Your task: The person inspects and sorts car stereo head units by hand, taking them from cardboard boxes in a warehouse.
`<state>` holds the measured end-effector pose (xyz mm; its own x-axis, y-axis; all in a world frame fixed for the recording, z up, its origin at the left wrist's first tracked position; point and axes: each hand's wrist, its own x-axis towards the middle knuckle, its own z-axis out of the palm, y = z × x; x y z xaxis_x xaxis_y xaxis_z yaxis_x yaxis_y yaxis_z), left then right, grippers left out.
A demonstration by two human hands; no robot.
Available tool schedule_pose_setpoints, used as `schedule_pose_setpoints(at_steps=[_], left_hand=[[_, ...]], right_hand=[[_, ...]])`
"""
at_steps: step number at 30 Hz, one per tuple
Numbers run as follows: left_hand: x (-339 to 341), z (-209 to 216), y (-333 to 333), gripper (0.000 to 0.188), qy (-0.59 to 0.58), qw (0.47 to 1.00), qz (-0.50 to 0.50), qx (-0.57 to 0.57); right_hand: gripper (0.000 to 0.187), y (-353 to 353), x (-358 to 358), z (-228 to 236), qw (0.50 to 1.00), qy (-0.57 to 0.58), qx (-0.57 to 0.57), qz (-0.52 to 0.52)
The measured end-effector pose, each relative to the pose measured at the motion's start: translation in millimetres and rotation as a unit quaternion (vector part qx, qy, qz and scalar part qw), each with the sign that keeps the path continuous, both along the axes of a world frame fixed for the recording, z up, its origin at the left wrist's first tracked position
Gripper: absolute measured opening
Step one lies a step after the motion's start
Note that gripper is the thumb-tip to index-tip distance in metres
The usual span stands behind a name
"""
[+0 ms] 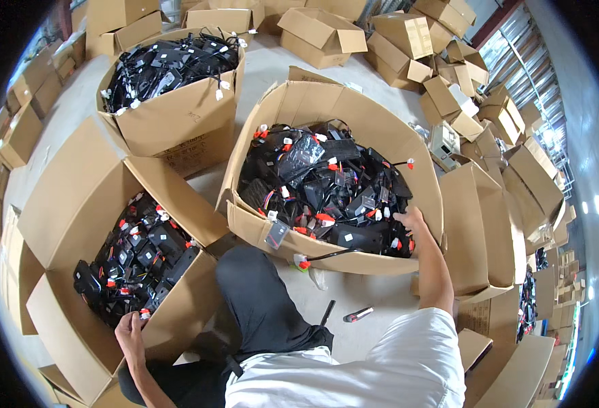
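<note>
- Your left hand (pixel 131 331) gripped the near rim of the left cardboard box (pixel 61 224).
- Your right hand (pixel 412 222) lay unclenched on black wired parts (pixel 327 183) in the middle box (pixel 381 136).

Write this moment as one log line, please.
left hand: on left box rim | right hand: reaching into middle box of black parts

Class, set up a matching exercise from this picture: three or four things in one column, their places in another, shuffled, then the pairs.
Things:
1. left hand
2. right hand
3. far box
4. small tool

Places:
A. on the floor beside the knee
B. at the rim of the left box
C. behind the other two boxes
D. inside the middle box, on black parts

Pairs: 1-B, 2-D, 3-C, 4-A
</note>
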<state>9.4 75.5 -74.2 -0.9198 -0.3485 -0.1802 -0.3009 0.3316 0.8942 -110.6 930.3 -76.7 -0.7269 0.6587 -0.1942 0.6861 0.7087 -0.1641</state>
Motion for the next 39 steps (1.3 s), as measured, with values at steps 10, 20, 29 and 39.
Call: schedule_pose_setpoints(at_steps=[10, 20, 29, 39], left_hand=[[8, 18, 2, 0.026, -0.017, 0.999, 0.031, -0.035], [5, 27, 10, 0.024, -0.02, 0.999, 0.043, -0.017], [-4, 33, 22, 0.022, 0.014, 0.999, 0.044, -0.019], [-88, 124, 113, 0.09, 0.344, 0.936, -0.067, -0.007]], right_hand=[[0.026, -52, -16, 32, 0.992, 0.033, 0.099, 0.075], [0.023, -129, -43, 248, 0.924, 0.338, 0.067, 0.169], [0.018, -252, -31, 346, 0.841, 0.478, -0.087, 0.237], [0.01, -401, 5, 369, 0.699, 0.434, -0.321, 0.469]])
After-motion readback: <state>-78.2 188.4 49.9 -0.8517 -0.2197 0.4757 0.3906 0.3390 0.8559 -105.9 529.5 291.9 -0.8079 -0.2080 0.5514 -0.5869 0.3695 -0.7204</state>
